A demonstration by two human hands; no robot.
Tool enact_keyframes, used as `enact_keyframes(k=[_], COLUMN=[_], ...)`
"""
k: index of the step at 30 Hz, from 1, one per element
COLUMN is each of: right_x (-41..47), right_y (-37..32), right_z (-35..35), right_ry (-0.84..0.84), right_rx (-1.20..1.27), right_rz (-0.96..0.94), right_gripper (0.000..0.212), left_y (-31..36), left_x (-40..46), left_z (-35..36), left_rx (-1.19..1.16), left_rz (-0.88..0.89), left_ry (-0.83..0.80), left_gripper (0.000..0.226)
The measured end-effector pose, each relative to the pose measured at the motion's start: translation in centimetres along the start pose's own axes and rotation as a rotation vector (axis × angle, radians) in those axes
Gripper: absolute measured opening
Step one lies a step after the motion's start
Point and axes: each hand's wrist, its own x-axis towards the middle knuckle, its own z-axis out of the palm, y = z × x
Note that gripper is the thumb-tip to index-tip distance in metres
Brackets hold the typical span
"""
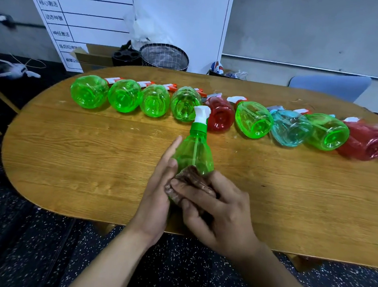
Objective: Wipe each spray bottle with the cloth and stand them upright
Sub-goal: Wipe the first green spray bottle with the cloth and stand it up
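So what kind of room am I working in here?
Probably a gym or training room used as a workspace: a speckled rubber-style floor, a white board with a printed exercise-style chart, and a wooden table beside a mesh waste bin.

The held spray bottle is translucent green with a green collar and a white trigger head. The cloth against it is dark brown. Along the far side of the table, which is honey-coloured wood with visible grain, the row of lying bottles runs from left: four green, one red, one green, one pale blue, one green, one red. Their spray heads are white and orange-red. The floor is black with white speckles.
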Motion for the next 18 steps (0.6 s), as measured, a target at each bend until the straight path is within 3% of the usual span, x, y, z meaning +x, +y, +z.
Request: enact_keyframes(k=[4, 7, 9, 15, 18], right_x=[1.9, 2.4, 1.9, -0.2, 0.2], right_y=[0.8, 1.8, 1.8, 0.4, 0.0], right_z=[-1.1, -0.8, -0.3, -0.2, -0.1], right_ry=[0.233, 0.245, 0.182, -0.004, 0.025], right_rx=[0.068, 0.050, 0.037, 0.041, 0.033], right_rz=[0.267, 0.424, 0.391, 0.025, 0.009], right_gripper=[0.032, 0.035, 0.036, 0.031, 0.030], left_y=[-0.5, -0.5, -0.7, 0.1, 0.3], left_x=[-0.1, -0.1, -0.1, 0.0, -0.1], left_z=[0.2, 0.3, 0.1, 0.0, 0.1], left_rx=[0.114, 0.166, 0.143, 0.030, 0.019], left_rz=[0.000, 0.007, 0.009, -0.020, -0.015], left_ry=[-0.029, -0.078, -0.075, -0.026, -0.028], left_gripper=[0.050, 0.054, 0.054, 0.049, 0.049])
